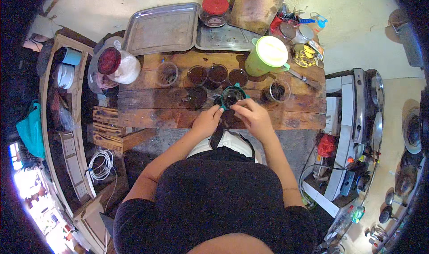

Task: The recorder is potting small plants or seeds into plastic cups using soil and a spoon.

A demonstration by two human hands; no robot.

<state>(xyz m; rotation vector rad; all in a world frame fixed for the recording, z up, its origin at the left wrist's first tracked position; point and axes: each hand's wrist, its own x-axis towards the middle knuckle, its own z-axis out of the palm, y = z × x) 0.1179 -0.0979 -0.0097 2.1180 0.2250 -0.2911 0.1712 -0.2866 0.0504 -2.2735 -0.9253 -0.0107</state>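
A teal strainer (224, 92) with small side tabs is in front of me near the table's front edge, dark inside. My left hand (207, 120) grips its near left rim between thumb and fingers. The pinched fingertips of my right hand (253, 117) are at its near right edge; whether they hold something small is hidden. Just beyond stand three glasses of dark liquid: a left glass (197, 75), a middle glass (218, 73) and a right glass (238, 77). A dark glass mug (197, 98) is left of the strainer.
Clear plastic cups with dark grounds stand left (167, 74) and right (279, 91). Behind are a green lidded pitcher (264, 58), a knife (298, 75), bananas (304, 55), metal trays (162, 29) and a red-lidded jar (215, 11). A white-filled jar (125, 67) is at left.
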